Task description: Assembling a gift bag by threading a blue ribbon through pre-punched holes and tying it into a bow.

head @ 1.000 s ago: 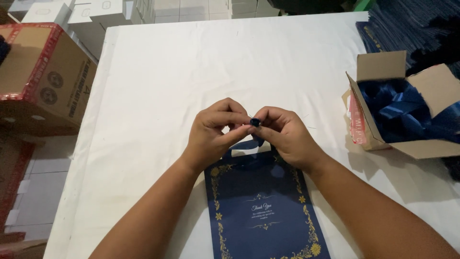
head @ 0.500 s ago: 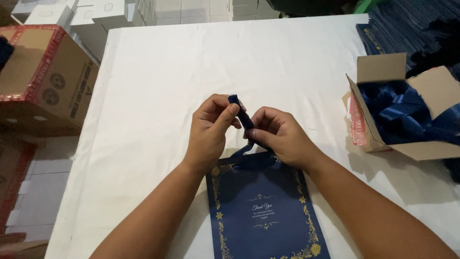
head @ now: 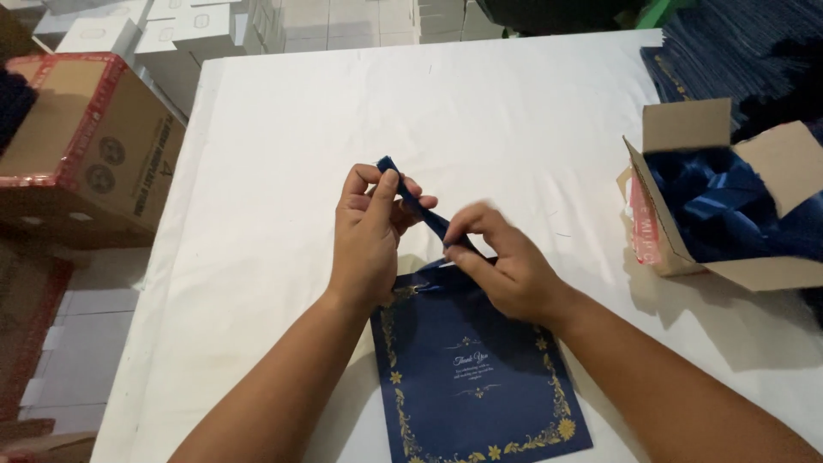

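A flat dark blue paper bag (head: 480,377) with a gold ornamental border lies on the white table (head: 343,137) in front of me. A dark blue ribbon (head: 420,206) runs from its top edge up to the left. My left hand (head: 369,231) pinches the ribbon's upper end between thumb and fingers. My right hand (head: 506,261) grips the ribbon lower down, at the bag's top edge, and looks slightly blurred.
An open cardboard box (head: 686,249) full of blue ribbons stands at the right. A stack of dark blue bags (head: 729,51) lies at the back right. A large taped carton (head: 86,146) sits left of the table, with white boxes (head: 94,30) behind it.
The ribbon, held bunched between both hands before, is now drawn out straight up to the left. My left hand moved up and left; my right hand slid down toward the bag.
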